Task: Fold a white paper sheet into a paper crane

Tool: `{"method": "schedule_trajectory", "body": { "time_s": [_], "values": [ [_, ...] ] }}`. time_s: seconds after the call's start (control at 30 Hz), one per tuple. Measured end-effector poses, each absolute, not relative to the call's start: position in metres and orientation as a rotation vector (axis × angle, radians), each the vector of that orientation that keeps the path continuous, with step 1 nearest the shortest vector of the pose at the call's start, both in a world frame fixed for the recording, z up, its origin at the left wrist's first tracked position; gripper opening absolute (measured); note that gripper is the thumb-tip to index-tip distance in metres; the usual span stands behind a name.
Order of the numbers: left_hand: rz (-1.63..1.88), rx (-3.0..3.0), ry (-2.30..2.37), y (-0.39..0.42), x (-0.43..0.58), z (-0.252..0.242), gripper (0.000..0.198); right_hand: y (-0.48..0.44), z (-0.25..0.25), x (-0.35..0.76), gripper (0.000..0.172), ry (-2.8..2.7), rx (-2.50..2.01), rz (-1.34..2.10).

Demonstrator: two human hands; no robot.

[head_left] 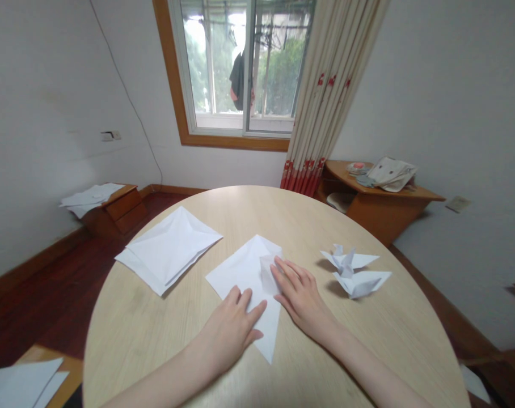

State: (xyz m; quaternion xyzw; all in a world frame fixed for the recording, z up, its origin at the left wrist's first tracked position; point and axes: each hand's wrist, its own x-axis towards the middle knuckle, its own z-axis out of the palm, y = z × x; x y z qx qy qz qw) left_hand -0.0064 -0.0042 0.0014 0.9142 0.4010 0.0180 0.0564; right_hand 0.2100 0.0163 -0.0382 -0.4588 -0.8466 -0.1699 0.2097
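1. Tabletop [155, 334]: round, pale wood grain, set on a dark red wood floor [66, 294], with a window [240, 68] and red-trimmed curtain [328, 96] ahead
2. I read a folded paper sheet [244, 272] mid-table, left hand [229, 328] and right hand [300, 297] resting flat on it, fingers spread, neither clamped
3. Under the palms, folds are hidden; loose paper [23, 385] at lower left is cut off by the frame
4. Nearby: folded paper stack [168, 249] to the left, paper cranes [362, 283] to the right, wooden side table [380, 212] beyond

Matt white paper [240, 272] on a smooth, wood-grain tabletop [147, 334].
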Motion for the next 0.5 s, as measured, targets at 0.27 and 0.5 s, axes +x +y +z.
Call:
{"method": "schedule_trajectory", "body": {
  "time_s": [0.27,0.5],
  "values": [
    [-0.027,2.846,1.212,-0.001,-0.0066,0.0027,0.055,0.0195,-0.043,0.2143,0.053,-2.323,-1.311,-0.416],
    [0.029,2.836,1.19,0.0031,-0.0068,-0.001,0.058,0.0197,-0.0413,0.2136,0.027,-2.278,-1.356,-0.398]
  ]
}}
